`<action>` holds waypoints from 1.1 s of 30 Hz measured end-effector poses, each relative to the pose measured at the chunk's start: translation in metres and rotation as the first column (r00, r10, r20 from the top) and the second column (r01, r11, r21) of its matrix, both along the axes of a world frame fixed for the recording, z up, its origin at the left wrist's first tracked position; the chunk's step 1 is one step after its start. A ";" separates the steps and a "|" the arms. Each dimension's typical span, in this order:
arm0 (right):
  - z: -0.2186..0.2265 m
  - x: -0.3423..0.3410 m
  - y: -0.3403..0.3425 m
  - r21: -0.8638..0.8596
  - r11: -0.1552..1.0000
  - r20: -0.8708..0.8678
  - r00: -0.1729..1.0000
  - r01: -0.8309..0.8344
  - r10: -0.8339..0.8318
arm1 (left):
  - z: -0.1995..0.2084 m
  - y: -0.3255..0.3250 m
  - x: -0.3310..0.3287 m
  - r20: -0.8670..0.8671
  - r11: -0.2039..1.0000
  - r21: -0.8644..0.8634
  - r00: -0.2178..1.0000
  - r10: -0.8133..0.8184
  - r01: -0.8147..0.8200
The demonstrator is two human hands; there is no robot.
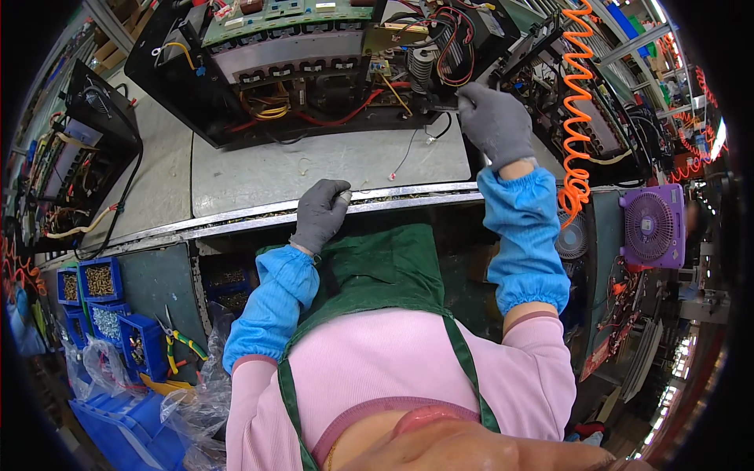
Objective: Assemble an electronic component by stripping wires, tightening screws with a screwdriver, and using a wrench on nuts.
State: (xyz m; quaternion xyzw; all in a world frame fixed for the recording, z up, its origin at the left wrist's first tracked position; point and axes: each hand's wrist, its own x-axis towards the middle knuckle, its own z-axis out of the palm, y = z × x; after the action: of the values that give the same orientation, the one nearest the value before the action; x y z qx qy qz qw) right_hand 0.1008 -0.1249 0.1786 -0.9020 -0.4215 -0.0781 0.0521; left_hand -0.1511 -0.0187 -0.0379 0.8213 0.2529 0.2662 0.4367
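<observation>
My right hand [495, 125], in a grey glove, is closed at the right front corner of a large black-cased electrical unit [177, 98]. A thin metal piece, perhaps a tool, seems to run from its fingers toward the unit; its kind is unclear. Beside those fingers are a coiled metal part [422, 69] and a loop of thin wires [458, 47]. My left hand [320, 213], also gloved, rests with curled fingers at the metal front edge [385, 196] of the workbench. Something pale shows at its fingertips, too small to name.
Similar open units stand at the left [75, 149] and right [593, 110]. An orange coiled hose [577, 118] hangs by my right arm. A purple fan [652, 226] stands at the right. Lower left are blue screw bins [100, 281], pliers [184, 341] and clear plastic bags [200, 400].
</observation>
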 end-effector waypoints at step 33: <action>-0.145 -0.036 -0.050 0.435 0.720 -0.888 0.390 0.541 0.243 | 0.048 0.058 0.129 -0.530 0.845 0.528 0.810 0.252 0.083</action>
State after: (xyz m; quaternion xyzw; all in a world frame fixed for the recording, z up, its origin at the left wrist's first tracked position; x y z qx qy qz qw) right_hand 0.0646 -0.1745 0.0340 -0.7432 -0.1709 0.2742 0.5860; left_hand -0.0222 0.0393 0.0105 0.9374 0.3283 0.0816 0.0827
